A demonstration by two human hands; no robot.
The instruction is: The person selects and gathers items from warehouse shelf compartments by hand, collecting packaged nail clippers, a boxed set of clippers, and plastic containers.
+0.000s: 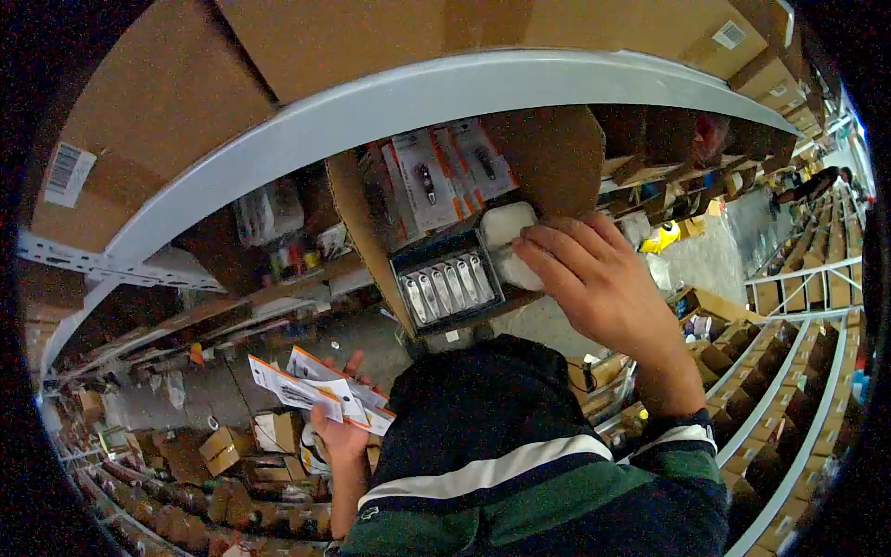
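Note:
My left hand (342, 429) is closed on several white blister cards (311, 390) with orange edges, fanned out low at the left; the items on them are too small to name. My right hand (580, 269) has its fingers curled over a whitish, rounded piece (509, 227) at the bin's right side; its thumb is hidden. Just left of it, a black-edged box (447, 288) holds a row of silver nail clippers (445, 286). Behind that box, more carded packs (436, 176) with small metal items lean inside the open cardboard bin (557, 139).
A white shelf beam (445, 88) curves above the bin, with large cartons (483, 32) over it. Shelves of small boxes (780, 408) line the right. Loose cartons (223, 450) lie lower left. Another person (817, 184) is far off at the right.

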